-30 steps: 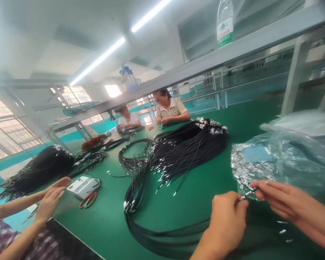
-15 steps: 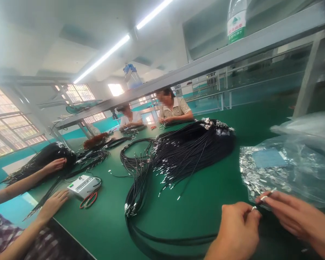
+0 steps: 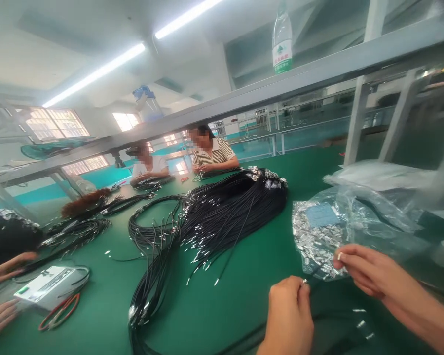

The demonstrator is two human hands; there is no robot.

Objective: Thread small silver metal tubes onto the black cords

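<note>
My left hand (image 3: 290, 308) is closed in a pinch on a black cable, whose silver tip (image 3: 305, 281) shows between thumb and forefinger. To its right, my right hand (image 3: 370, 273) pinches a small silvery-white metal piece (image 3: 339, 256). It hovers at the near edge of a clear plastic bag (image 3: 373, 217) with many loose metal ferrules (image 3: 313, 239) and a blue-grey label inside. Whether the right fingers also grip a cable is unclear. Black cables run below my left hand, and several silver tips (image 3: 360, 324) lie under my right forearm.
A large bundle of black cables (image 3: 240, 212) lies mid-table, beside a looped bundle (image 3: 151, 276). At left is a white box (image 3: 52, 286) with red leads, near a co-worker's hands (image 3: 2, 313). Two people sit across the table. A metal shelf (image 3: 244, 101) holds a bottle (image 3: 282, 44).
The view has turned right, so the table's contents appear farther left. My right fingers have drawn into a tighter pinch on the small piece; my left hand keeps its pinch.
</note>
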